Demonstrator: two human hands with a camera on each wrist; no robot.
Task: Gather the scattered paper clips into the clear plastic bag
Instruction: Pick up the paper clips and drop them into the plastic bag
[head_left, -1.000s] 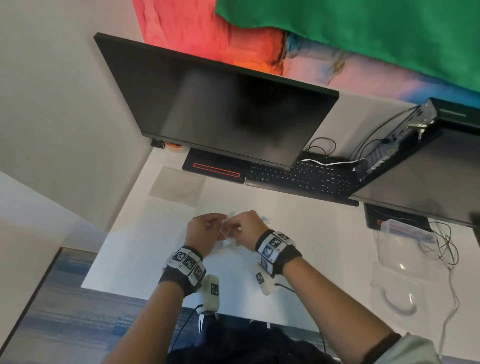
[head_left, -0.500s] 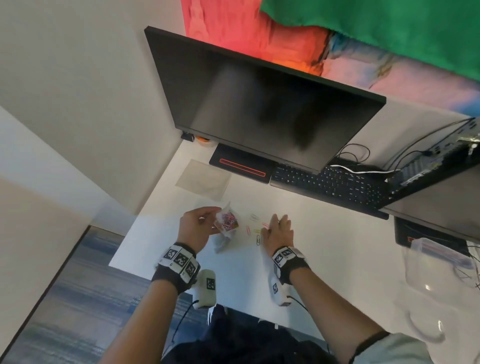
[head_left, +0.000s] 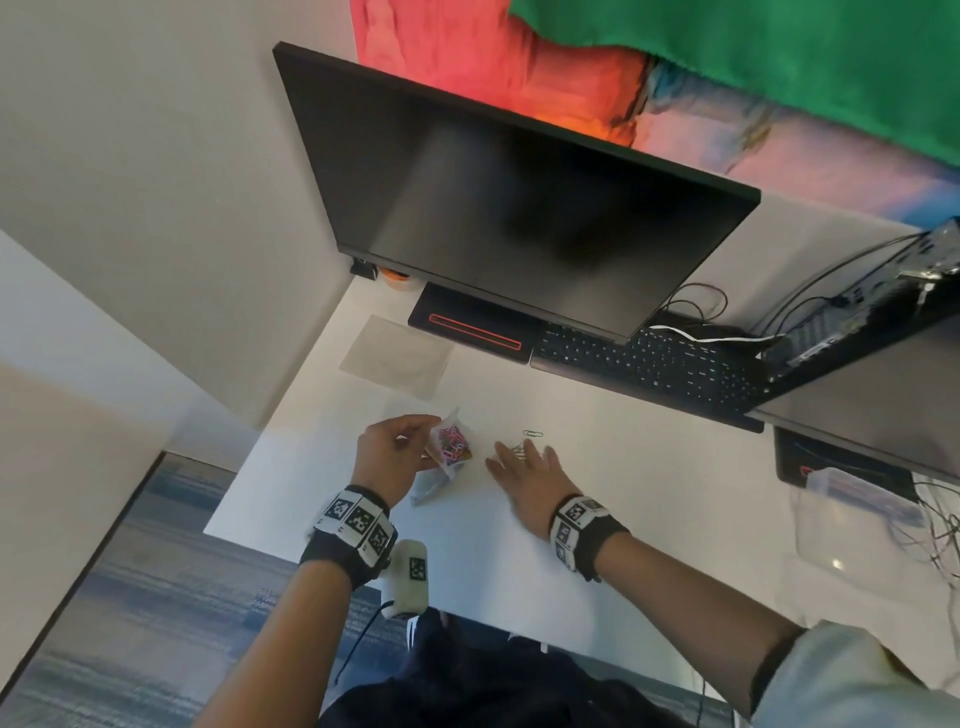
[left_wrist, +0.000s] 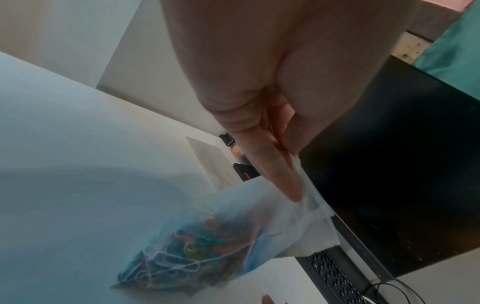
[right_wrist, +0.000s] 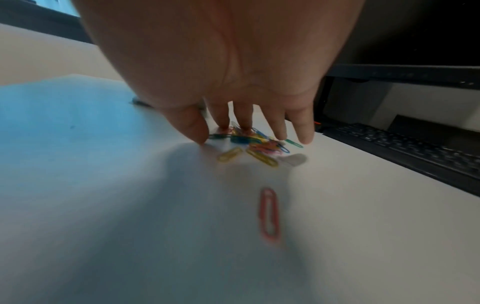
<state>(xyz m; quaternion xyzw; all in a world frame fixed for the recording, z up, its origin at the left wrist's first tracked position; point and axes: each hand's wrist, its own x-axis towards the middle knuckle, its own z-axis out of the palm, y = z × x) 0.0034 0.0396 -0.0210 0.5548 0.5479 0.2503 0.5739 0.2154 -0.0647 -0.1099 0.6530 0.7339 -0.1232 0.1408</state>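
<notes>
My left hand pinches the top edge of a clear plastic bag between thumb and fingers; the bag hangs to the white desk and holds several coloured paper clips. My right hand lies flat and spread just right of the bag, its fingertips touching down around a small heap of coloured clips. A lone red clip lies under that palm. One green clip sits just beyond the fingers.
A dark monitor and a black keyboard stand behind the hands. A flat clear sheet lies at the back left. A clear plastic container and cables sit at the right. The desk's front edge runs close below my wrists.
My right hand left the bag, moved right and spread flat over the loose clips. My left hand kept hold of the bag, which now shows its clips.
</notes>
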